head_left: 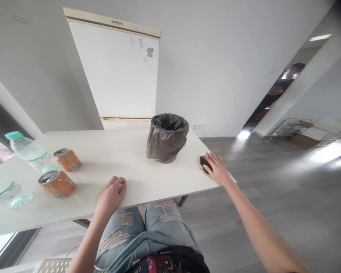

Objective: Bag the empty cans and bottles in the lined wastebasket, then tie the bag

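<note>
My left hand [111, 195] rests on the white table [110, 151] near its front edge, fingers curled under with nothing visible in them. My right hand [216, 169] lies flat at the table's right edge, its fingers spread over a small dark object [204, 163] that I cannot name. A small bin lined with a dark plastic bag [166, 137] stands upright on the table, just left of my right hand. Two orange drink cans [57, 183] [67, 159] and two clear plastic bottles [30, 151] [8, 192] with green caps stand at the table's left end.
A white fridge [116, 72] stands against the wall behind the table. Grey wood floor spreads to the right. A person stands in the doorway [284, 81] at far right. A wire rack and boards [298, 132] lie by the right wall.
</note>
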Demonstrator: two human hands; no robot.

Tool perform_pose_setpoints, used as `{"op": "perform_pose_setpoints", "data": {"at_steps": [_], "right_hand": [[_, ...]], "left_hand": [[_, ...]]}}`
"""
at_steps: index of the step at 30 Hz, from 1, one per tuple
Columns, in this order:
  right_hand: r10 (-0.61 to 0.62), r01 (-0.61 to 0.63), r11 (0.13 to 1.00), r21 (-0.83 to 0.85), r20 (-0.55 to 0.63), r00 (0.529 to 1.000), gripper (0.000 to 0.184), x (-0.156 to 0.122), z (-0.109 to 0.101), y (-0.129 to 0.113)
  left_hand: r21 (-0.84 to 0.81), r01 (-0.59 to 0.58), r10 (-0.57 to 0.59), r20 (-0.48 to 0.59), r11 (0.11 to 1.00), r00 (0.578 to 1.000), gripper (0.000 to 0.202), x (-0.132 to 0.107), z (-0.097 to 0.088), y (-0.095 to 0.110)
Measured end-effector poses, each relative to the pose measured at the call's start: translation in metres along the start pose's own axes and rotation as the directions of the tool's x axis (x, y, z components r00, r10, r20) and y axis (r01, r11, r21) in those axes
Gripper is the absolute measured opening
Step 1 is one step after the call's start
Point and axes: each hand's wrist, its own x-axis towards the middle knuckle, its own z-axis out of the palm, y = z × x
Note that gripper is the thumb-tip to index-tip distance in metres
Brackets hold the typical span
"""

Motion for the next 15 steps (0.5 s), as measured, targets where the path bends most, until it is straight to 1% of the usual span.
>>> {"op": "perform_pose_setpoints", "data": {"at_steps": [3, 4, 5, 7, 8, 9, 10, 11, 12, 13, 15], "right_hand": [[-0.01, 0.022, 0.998, 0.063, -0.192, 0.981, 0.057, -0.011, -0.003, -0.006], [0.006, 0.015, 0.996, 0.088, -0.232, 0.973, 0.056, -0.013, -0.003, -0.009], [0.026, 0.007, 0.993, 0.12, -0.275, 0.961, 0.055, -0.013, -0.001, -0.013], [0.121, -0.04, 0.968, 0.247, -0.321, 0.939, 0.058, -0.008, 0.006, -0.024], [0.176, -0.065, 0.937, 0.343, -0.303, 0.937, 0.062, -0.003, 0.011, -0.033], [0.226, -0.092, 0.888, 0.451, -0.254, 0.941, 0.068, 0.004, 0.016, -0.043], [0.256, -0.119, 0.826, 0.551, -0.178, 0.95, 0.076, 0.013, 0.022, -0.056], [0.26, -0.148, 0.762, 0.631, -0.088, 0.962, 0.085, 0.024, 0.029, -0.069], [0.241, -0.176, 0.709, 0.683, 0.0, 0.97, 0.094, 0.036, 0.035, -0.082], [0.21, -0.197, 0.675, 0.711, 0.07, 0.975, 0.102, 0.05, 0.041, -0.094], [0.144, -0.209, 0.657, 0.724, 0.151, 0.978, 0.112, 0.076, 0.053, -0.115]], "left_hand": [[-0.015, -0.011, 0.011, -0.004, 1.0, 1.0, 0.02, -0.004, 0.0, 0.005], [-0.018, -0.011, 0.011, -0.008, 1.0, 1.0, 0.02, -0.005, 0.0, 0.006], [-0.024, -0.015, 0.015, -0.004, 1.0, 1.0, 0.019, -0.005, -0.001, 0.007], [-0.021, 0.003, -0.004, -0.014, 1.0, 1.0, 0.017, -0.005, -0.002, 0.009], [-0.016, 0.014, -0.014, -0.018, 1.0, 1.0, 0.016, -0.005, -0.002, 0.009], [-0.009, 0.024, -0.024, -0.024, 1.0, 0.999, 0.016, -0.005, -0.002, 0.009], [-0.002, 0.03, -0.03, -0.03, 1.0, 0.999, 0.016, -0.006, -0.002, 0.009], [0.004, 0.03, -0.03, -0.033, 1.0, 0.999, 0.016, -0.007, -0.002, 0.009], [0.009, 0.029, -0.028, -0.036, 1.0, 0.999, 0.017, -0.008, -0.002, 0.009], [0.017, 0.029, -0.028, -0.037, 0.999, 0.999, 0.018, -0.008, -0.003, 0.008], [0.043, 0.044, -0.043, -0.019, 0.998, 0.999, 0.018, -0.009, -0.004, 0.007]]}}
